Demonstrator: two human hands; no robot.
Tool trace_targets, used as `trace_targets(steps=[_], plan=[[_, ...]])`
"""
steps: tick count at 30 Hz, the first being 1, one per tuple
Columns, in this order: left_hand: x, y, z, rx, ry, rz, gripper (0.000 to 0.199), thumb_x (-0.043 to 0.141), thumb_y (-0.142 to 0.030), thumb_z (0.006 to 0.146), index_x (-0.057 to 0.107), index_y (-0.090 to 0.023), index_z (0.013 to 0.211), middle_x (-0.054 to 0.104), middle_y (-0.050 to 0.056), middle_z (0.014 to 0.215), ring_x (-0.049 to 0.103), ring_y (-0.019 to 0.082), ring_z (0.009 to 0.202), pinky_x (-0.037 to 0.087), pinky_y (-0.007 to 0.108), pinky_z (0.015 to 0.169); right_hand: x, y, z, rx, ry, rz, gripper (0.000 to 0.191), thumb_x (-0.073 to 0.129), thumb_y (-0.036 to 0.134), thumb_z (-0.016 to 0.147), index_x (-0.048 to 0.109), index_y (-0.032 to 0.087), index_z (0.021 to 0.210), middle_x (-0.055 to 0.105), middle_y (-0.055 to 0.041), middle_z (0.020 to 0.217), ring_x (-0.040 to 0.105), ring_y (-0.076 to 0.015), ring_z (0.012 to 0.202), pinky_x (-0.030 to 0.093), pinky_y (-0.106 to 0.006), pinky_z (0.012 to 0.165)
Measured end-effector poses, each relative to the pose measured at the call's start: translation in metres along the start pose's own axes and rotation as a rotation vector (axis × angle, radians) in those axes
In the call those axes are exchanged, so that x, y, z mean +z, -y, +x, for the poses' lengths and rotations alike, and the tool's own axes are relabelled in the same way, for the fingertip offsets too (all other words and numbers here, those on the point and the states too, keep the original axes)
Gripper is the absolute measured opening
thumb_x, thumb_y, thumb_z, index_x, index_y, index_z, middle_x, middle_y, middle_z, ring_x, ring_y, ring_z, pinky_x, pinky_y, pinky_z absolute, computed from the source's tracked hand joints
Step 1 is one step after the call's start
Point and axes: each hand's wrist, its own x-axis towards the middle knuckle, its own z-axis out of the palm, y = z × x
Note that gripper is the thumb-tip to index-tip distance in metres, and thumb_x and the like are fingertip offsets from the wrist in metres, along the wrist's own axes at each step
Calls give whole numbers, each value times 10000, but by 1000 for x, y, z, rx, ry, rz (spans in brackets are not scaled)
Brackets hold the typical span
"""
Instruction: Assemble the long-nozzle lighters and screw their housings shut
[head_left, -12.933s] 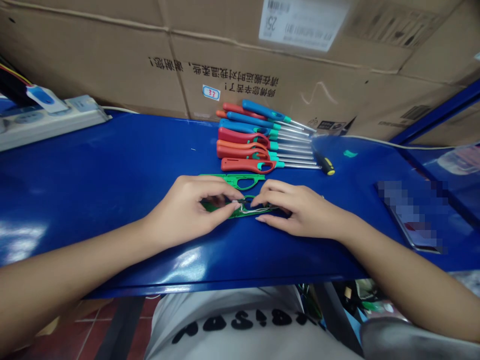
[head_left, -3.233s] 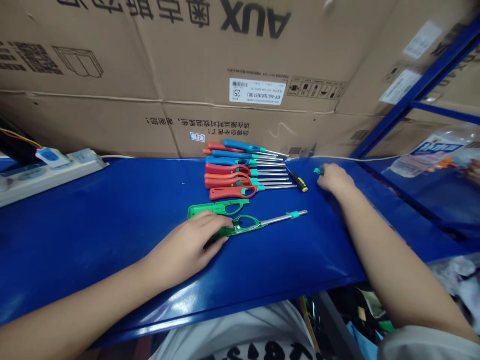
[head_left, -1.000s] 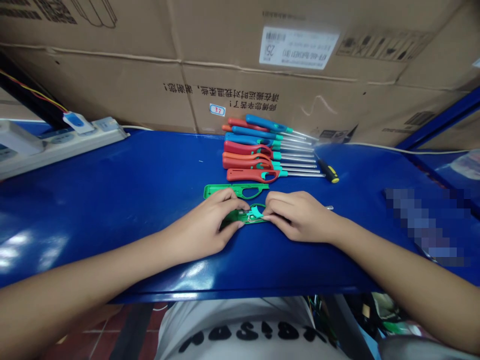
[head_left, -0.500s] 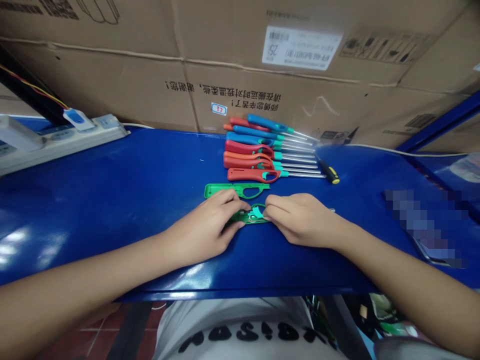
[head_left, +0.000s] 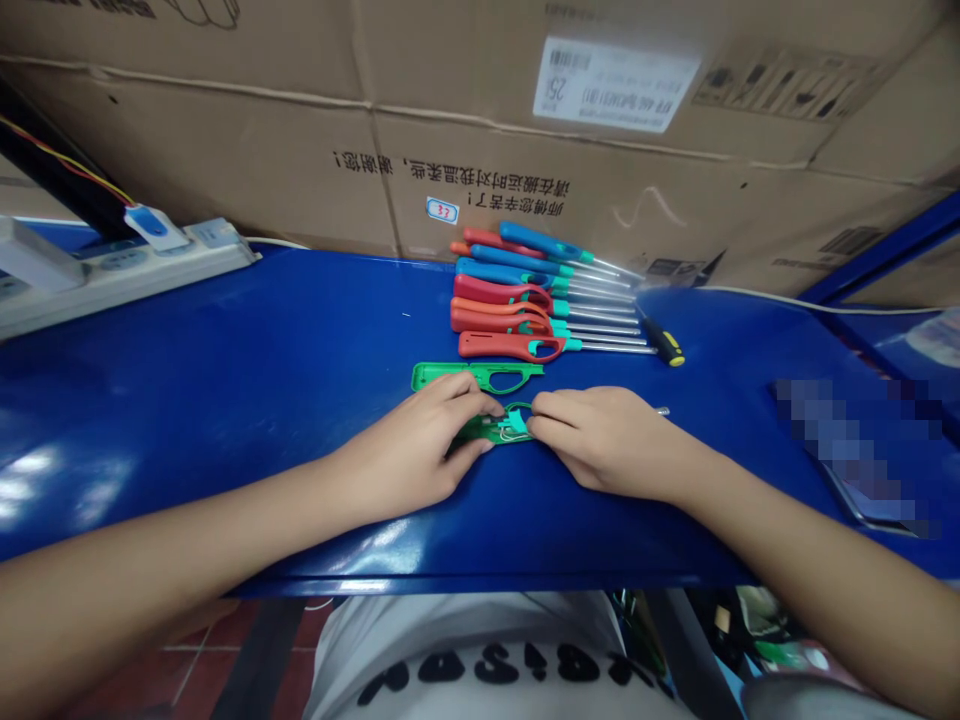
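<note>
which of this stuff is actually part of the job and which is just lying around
Part of the job:
green lighter shell pinched by left hand and right hand
green shell half
probably the red and blue lighters
probably the screwdriver

Just lying around:
power strip
cardboard cartons

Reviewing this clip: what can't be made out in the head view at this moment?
Head view:
- Inner parts of the green lighter body: mostly hidden by the left hand and right hand.
- Metal barrel: covered by the right hand except its tip.
- Pixelated flat object: mosaic blur hides what it is.
- Carton label: print too small to read.
</note>
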Motion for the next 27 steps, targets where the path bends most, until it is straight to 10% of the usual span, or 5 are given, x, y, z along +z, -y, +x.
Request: trace_targets(steps=[9, 19, 27], plan=[[0, 0, -2, 13, -19, 51, 238, 566, -220, 993, 610, -172, 1223, 611, 102, 1176, 604, 265, 1111, 521, 464, 986, 1, 5, 1, 128, -63, 158, 260, 522, 344, 1023, 611, 176, 1200, 630, -82, 1158, 618, -145, 816, 352, -257, 572], [1, 0, -3, 30, -34, 61, 234, 577, -213, 991, 616, -177, 1219, 619, 94, 1171, 608, 259, 1107, 527, 446, 973, 8, 9, 4, 292, -138, 464, 81, 592, 272, 986, 638, 214, 1018, 605, -45, 1141, 602, -116, 799, 436, -243, 653], [0, 2, -3, 43, -26, 72, 238, 569, -225, 998, 631, -189, 1225, 614, 87, 1132, 612, 253, 1067, 533, 432, 939, 3, 1, 4, 526, -160, 926, 66, 576, 260, 984, 567, 200, 957, 515, 63, 672, 479, -80, 566, 381, -205, 532]])
